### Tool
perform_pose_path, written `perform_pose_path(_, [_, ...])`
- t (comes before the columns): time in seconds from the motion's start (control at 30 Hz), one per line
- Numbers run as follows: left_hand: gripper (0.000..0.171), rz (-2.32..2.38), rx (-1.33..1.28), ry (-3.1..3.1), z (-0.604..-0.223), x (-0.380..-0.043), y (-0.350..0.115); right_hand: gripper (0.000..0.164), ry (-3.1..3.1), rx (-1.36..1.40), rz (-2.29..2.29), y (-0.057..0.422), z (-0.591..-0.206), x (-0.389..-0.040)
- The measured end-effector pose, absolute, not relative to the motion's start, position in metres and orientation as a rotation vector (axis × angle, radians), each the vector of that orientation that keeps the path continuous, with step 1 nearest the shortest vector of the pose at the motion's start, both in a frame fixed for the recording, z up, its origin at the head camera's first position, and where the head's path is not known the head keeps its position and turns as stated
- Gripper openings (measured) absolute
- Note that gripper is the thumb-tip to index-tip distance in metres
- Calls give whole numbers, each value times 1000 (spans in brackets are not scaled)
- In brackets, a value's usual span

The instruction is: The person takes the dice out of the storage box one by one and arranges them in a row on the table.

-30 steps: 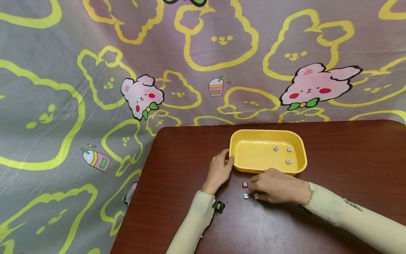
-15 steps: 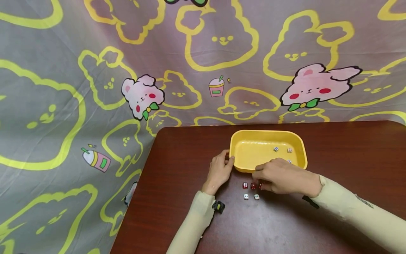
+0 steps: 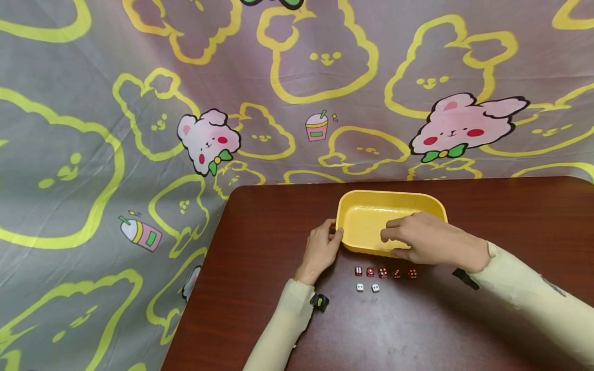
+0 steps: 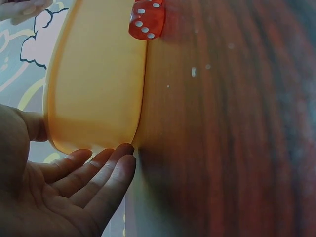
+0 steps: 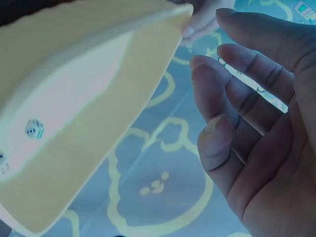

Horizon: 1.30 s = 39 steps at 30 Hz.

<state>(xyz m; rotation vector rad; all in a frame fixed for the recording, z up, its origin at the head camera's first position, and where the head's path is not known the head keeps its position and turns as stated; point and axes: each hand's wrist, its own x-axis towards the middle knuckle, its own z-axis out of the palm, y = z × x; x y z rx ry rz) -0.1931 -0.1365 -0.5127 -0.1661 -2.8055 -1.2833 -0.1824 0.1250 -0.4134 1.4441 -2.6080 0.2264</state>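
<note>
My left hand (image 3: 320,247) holds the left end of a yellow plastic tub (image 3: 364,195); in the left wrist view its fingertips touch the end wall. Above the tub's near right part is my right hand (image 3: 424,239), its fingers loosely bent with nothing between them in the right wrist view. In front of the tub, several red dice (image 3: 382,272) lie in a row. Nearer the table's front are two white dice, a left one (image 3: 360,287) and a right one (image 3: 375,288). A white die (image 5: 34,129) sits inside the tub; the head view has it hidden behind my right hand.
The dark brown wooden table (image 3: 269,216) ends at the back against a grey curtain (image 3: 287,67) with yellow cartoon outlines. A black strap (image 3: 320,302) is on my left wrist and another black strap (image 3: 465,279) on my right.
My right hand has moved back and to the right, from beside the dice to over the tub. More red dice show in the row. My left hand has stayed put.
</note>
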Motion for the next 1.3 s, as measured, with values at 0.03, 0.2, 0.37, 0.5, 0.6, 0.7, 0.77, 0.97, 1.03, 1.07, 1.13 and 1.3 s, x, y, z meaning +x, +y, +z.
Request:
perform_pose_path(0.03, [39,-1283,-163,-2809,-513,-193,-137,27,-2617,1434,217,126,-412,-183])
perform_pose_path(0.2, [39,-1282,-150,-2827,-513,-194,-136,25,-2669,1389,176,131,-407,-190])
perform_pose_path(0.37, [38,-1281,-158,-2816,-513,-194,-136,24,-2702,1334,189,136,-405,-200])
perform_pose_path(0.5, [37,-1287,-166,-2808,-513,-194,-136,24,-2727,1291,198,142,-407,-208])
perform_pose_path(0.6, [38,-1287,-164,-2811,-514,-194,-137,22,-2770,1263,214,145,-409,-214])
perform_pose_path(0.7, [38,-1284,-166,-2813,-514,-194,-137,21,-2818,1229,229,149,-412,-221])
perform_pose_path(0.77, [38,-1286,-167,-2810,-514,-194,-137,21,-2838,1211,228,150,-414,-224])
perform_pose_path(0.97, [38,-1296,-164,-2808,-513,-194,-137,20,-2856,1194,221,154,-418,-234])
perform_pose_path(1.03, [39,-1293,-162,-2809,-512,-195,-137,20,-2860,1186,228,154,-419,-236])
perform_pose_path(1.07, [39,-1290,-161,-2809,-512,-195,-136,20,-2859,1184,230,155,-420,-237])
perform_pose_path(1.13, [39,-1284,-157,-2812,-512,-195,-136,20,-2860,1178,231,155,-422,-239])
perform_pose_path(1.3, [38,-1279,-144,-2825,-513,-195,-136,19,-2873,1173,228,157,-426,-244])
